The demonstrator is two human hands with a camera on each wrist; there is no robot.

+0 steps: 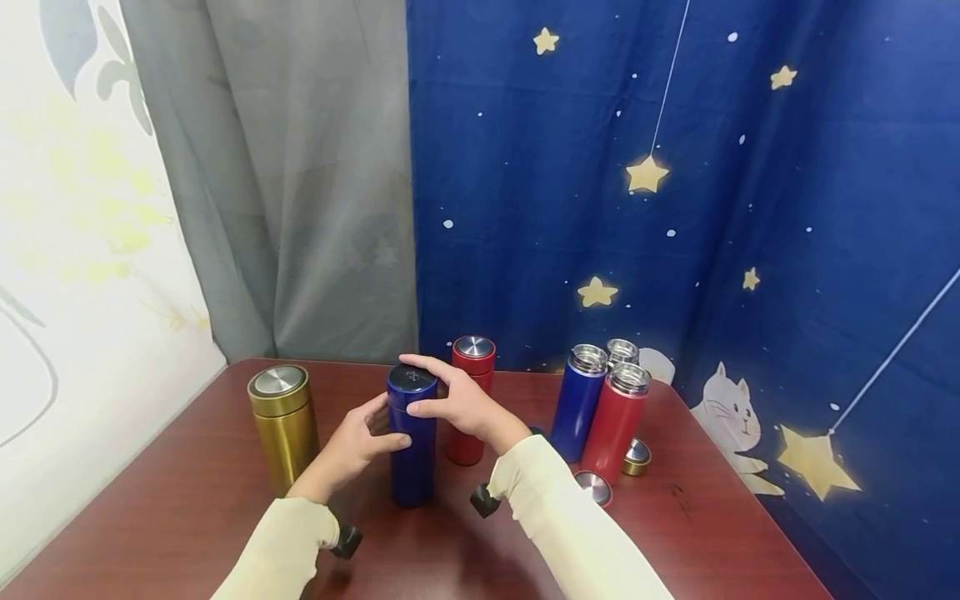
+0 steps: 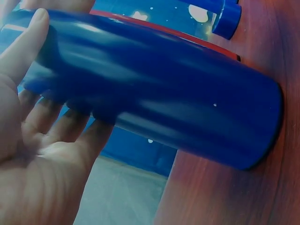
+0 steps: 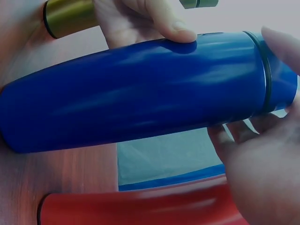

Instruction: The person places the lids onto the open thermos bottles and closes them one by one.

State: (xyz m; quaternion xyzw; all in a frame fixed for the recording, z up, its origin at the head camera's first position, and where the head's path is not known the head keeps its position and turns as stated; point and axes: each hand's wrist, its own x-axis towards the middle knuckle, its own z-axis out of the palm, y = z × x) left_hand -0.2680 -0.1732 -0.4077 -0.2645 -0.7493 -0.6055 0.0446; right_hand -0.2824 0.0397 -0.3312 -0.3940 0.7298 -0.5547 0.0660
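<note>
A blue thermos bottle stands upright on the table in front of me, its lid on and faint lit digits on the black top. My left hand grips its upper body, thumb on the near side and fingers behind, as the left wrist view also shows around the blue thermos. From above, my right hand holds the lid between thumb and fingers; in the right wrist view the seam below the lid shows. A closed red thermos stands just behind, right of the blue one.
To the left stands a closed gold thermos. Lidless blue and red thermoses stand at the right, another steel mouth behind them. Near them lie a red-rimmed lid, a gold lid and a blue lid.
</note>
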